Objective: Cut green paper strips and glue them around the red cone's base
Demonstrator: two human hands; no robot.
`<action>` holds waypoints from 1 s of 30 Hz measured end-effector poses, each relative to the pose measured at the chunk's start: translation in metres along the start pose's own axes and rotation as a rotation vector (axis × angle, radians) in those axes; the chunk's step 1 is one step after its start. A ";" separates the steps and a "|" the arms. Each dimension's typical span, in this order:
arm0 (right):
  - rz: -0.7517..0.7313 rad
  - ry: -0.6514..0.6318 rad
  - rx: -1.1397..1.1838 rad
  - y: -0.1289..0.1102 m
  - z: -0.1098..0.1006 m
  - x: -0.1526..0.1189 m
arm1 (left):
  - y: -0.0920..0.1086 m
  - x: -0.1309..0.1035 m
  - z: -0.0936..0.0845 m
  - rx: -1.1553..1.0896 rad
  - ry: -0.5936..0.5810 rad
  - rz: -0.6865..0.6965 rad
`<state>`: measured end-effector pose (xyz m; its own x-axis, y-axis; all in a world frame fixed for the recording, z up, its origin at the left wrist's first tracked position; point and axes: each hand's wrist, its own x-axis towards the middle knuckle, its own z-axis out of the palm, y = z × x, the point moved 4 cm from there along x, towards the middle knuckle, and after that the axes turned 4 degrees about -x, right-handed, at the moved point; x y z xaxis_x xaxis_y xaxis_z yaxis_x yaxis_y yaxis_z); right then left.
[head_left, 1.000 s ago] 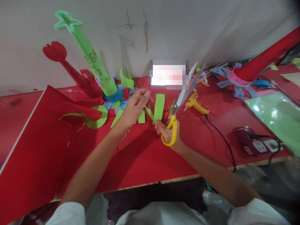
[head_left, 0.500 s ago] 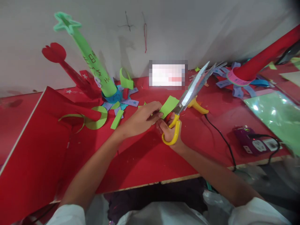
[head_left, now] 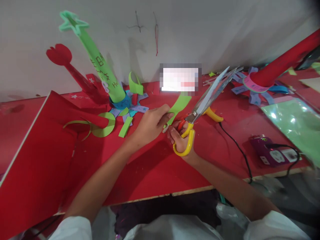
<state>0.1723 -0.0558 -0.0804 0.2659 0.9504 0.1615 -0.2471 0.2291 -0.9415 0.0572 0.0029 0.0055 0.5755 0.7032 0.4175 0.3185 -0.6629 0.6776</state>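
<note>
Over the red table, my left hand [head_left: 156,125] pinches a light-green paper strip [head_left: 181,105] between thumb and fingers. The strip slants up and away from the fingertips, its lower end close to my right hand [head_left: 181,140]. Scissors with a yellow handle [head_left: 191,143] are in that right hand, thumb side toward the strip. Their long metal blades [head_left: 212,91] point up and to the right, away from the paper. A red part [head_left: 181,125] shows beside the pivot, partly covered by fingers. Small pale bits near the right fingertips are too blurred to name.
A yellow-handled tool [head_left: 213,115] lies behind the scissors, its black cord running toward the front edge. A purple power box [head_left: 268,151] sits at right. Green [head_left: 105,70] and red paper tubes [head_left: 285,63] stand among paper scraps. A red folded board [head_left: 32,160] rises at left.
The green strip has swung upward and more of its length shows beyond my left fingers. The scissors have shifted slightly right, away from the strip.
</note>
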 end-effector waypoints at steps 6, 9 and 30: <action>0.075 -0.113 -0.001 0.001 0.005 -0.014 | 0.004 0.001 -0.022 0.037 0.267 0.044; 0.095 -0.189 0.020 0.003 0.010 -0.022 | 0.008 -0.001 -0.032 0.045 0.433 0.058; 0.237 -0.437 0.004 0.020 0.022 -0.038 | 0.018 -0.011 -0.047 0.166 0.674 -0.042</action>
<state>0.1364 -0.0821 -0.0989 -0.2133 0.9756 0.0526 -0.2569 -0.0041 -0.9664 0.0213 -0.0046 0.0414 -0.0158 0.6996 0.7143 0.4717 -0.6247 0.6223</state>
